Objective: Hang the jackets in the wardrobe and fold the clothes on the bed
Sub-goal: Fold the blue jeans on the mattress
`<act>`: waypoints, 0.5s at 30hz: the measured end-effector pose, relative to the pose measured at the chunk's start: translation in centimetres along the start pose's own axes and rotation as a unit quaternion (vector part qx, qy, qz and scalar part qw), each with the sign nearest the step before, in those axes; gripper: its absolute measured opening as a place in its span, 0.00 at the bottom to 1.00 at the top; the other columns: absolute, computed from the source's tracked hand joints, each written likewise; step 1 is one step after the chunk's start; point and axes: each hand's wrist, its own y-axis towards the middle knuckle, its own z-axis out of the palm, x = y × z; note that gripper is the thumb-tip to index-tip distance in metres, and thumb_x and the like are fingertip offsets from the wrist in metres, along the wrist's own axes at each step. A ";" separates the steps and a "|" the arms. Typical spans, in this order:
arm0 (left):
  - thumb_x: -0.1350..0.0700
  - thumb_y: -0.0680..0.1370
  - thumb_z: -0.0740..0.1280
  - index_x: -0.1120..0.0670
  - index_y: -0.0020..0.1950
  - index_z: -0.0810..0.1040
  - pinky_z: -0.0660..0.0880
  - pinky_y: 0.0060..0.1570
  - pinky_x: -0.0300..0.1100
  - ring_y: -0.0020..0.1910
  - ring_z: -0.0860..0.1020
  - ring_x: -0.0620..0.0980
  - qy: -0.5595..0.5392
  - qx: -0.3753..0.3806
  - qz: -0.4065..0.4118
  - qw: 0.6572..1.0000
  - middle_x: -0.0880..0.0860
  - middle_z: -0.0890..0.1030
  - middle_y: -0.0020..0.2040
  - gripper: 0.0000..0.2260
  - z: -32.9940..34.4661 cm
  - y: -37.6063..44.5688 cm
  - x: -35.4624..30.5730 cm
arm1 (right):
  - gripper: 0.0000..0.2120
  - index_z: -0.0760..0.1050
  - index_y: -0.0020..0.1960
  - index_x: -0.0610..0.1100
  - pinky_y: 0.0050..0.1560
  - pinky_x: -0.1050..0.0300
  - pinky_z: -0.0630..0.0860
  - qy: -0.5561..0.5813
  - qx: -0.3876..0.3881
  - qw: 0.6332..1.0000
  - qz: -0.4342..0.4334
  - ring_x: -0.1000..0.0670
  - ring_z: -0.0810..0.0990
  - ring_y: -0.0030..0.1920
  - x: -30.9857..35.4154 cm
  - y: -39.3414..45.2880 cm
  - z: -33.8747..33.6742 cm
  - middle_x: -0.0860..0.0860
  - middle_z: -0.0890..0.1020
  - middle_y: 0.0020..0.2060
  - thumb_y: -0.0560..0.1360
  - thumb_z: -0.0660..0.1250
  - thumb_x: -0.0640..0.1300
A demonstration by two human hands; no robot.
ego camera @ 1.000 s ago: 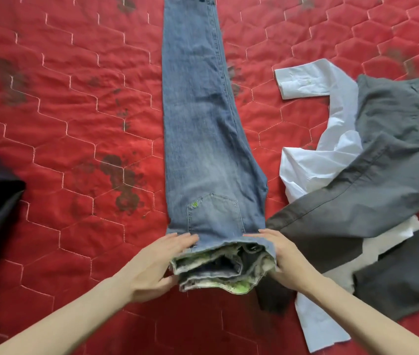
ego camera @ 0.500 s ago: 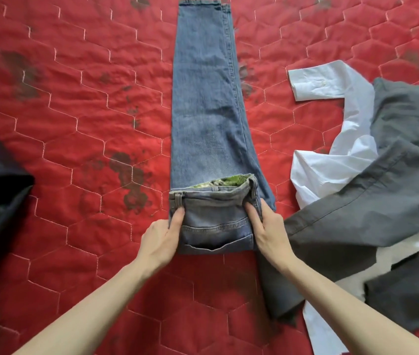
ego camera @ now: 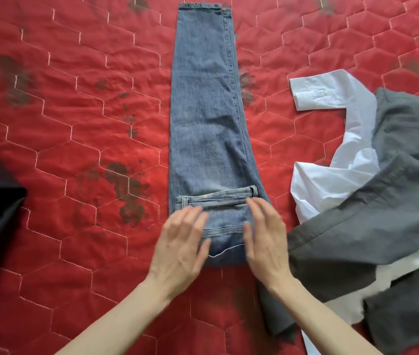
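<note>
Blue jeans [ego camera: 204,119]: legs stacked, laid flat lengthwise on red quilted bedspread [ego camera: 75,98], hems far, waist end folded over once toward hems. White shirt [ego camera: 331,175]: crumpled at right, one cuffed sleeve stretched toward jeans. Grey trousers [ego camera: 382,213]: heaped partly over shirt.

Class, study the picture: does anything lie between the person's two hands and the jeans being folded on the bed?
Nothing visible does. The left hand and right hand are open directly over the folded waist end of the jeans. The grey garment lies off to the right.
</note>
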 end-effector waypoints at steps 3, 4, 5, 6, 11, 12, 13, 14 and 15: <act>0.45 0.84 0.61 0.59 0.82 0.64 0.56 0.81 0.56 0.84 0.56 0.57 0.057 0.099 0.073 0.991 0.57 0.60 0.84 0.30 1.5 0.7 -0.1 | 0.27 0.62 0.82 0.43 0.81 0.44 0.58 -0.065 0.107 0.981 -0.151 0.46 0.57 0.83 -0.1 -0.1 0.9 0.46 0.61 0.82 0.86 0.57 0.53; 0.44 0.83 0.61 0.58 0.83 0.62 0.56 0.81 0.56 0.85 0.53 0.56 0.067 0.120 0.067 0.988 0.56 0.57 0.85 0.31 2.0 1.0 0.2 | 0.29 0.60 0.83 0.45 0.80 0.42 0.59 -0.078 0.125 0.977 -0.156 0.46 0.55 0.84 -0.5 0.1 1.3 0.48 0.58 0.83 0.86 0.57 0.56; 0.42 0.83 0.61 0.57 0.84 0.60 0.56 0.80 0.56 0.85 0.52 0.56 0.067 0.139 0.060 0.986 0.55 0.56 0.85 0.33 2.3 1.2 0.6 | 0.31 0.59 0.83 0.46 0.80 0.40 0.59 -0.080 0.141 0.977 -0.140 0.46 0.53 0.84 -1.1 0.3 1.8 0.48 0.57 0.84 0.85 0.57 0.58; 0.41 0.83 0.61 0.55 0.85 0.58 0.55 0.81 0.56 0.85 0.51 0.57 0.063 0.151 0.052 0.985 0.53 0.55 0.86 0.34 2.7 1.4 1.0 | 0.33 0.58 0.84 0.47 0.80 0.39 0.58 -0.075 0.158 0.978 -0.113 0.47 0.52 0.84 -1.5 0.5 2.1 0.49 0.56 0.84 0.84 0.59 0.60; 0.41 0.82 0.62 0.53 0.85 0.55 0.55 0.81 0.56 0.85 0.49 0.58 0.061 0.163 0.029 0.984 0.52 0.53 0.86 0.36 4.1 1.7 1.5 | 0.39 0.54 0.85 0.50 0.82 0.42 0.54 -0.079 0.192 0.978 -0.036 0.50 0.50 0.84 -2.3 0.5 3.8 0.51 0.53 0.85 0.80 0.62 0.63; 0.41 0.82 0.62 0.54 0.86 0.55 0.56 0.81 0.57 0.85 0.49 0.58 0.057 0.167 0.028 0.984 0.52 0.52 0.86 0.36 4.2 1.7 1.5 | 0.39 0.53 0.85 0.51 0.82 0.43 0.53 -0.079 0.197 0.977 -0.031 0.50 0.49 0.84 -2.3 0.6 3.9 0.51 0.52 0.85 0.80 0.62 0.63; 0.40 0.82 0.62 0.54 0.86 0.54 0.56 0.81 0.57 0.85 0.48 0.58 0.052 0.176 0.027 0.983 0.52 0.51 0.86 0.36 4.0 1.9 1.5 | 0.39 0.52 0.85 0.51 0.82 0.43 0.52 -0.078 0.203 0.976 -0.027 0.50 0.48 0.84 -2.3 0.7 3.9 0.51 0.51 0.85 0.80 0.61 0.64; 0.39 0.83 0.61 0.54 0.86 0.53 0.56 0.80 0.57 0.85 0.47 0.59 0.046 0.183 0.028 0.982 0.52 0.51 0.86 0.36 3.9 2.1 1.6 | 0.39 0.51 0.85 0.51 0.82 0.43 0.52 -0.075 0.211 0.974 -0.026 0.50 0.47 0.84 -2.3 0.9 3.9 0.51 0.50 0.85 0.80 0.60 0.64; 0.38 0.83 0.61 0.54 0.86 0.53 0.56 0.80 0.58 0.85 0.47 0.59 0.039 0.190 0.032 0.980 0.52 0.50 0.86 0.37 3.6 2.1 1.7 | 0.39 0.49 0.85 0.51 0.82 0.43 0.51 -0.071 0.221 0.972 -0.027 0.50 0.46 0.84 -2.4 1.0 3.9 0.51 0.48 0.85 0.81 0.59 0.65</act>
